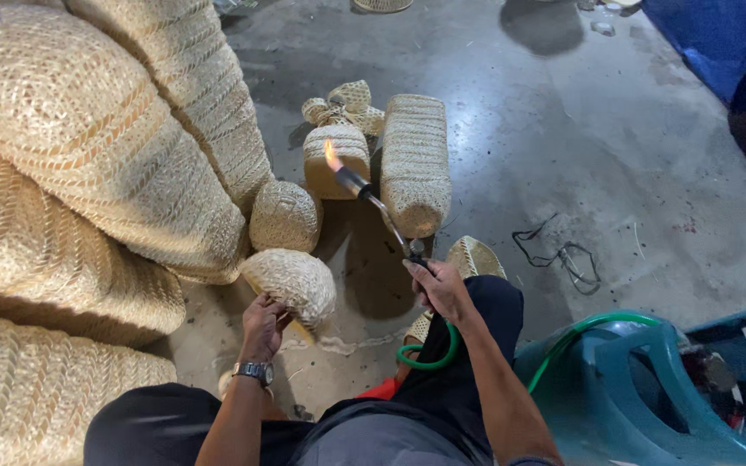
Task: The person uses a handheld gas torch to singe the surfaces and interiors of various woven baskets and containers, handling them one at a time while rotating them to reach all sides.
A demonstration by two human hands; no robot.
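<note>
Two hands busy, left hand (262,326) gripping woven basket (293,283), right hand (439,289) clasping lit gas torch (371,200).

Stacked woven baskets (88,173) wall off the left, while bare concrete floor (580,147) lies open to the right.

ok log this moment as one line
left hand holds small round woven straw basket | right hand holds lit metal gas torch on green hose | flame up
</note>
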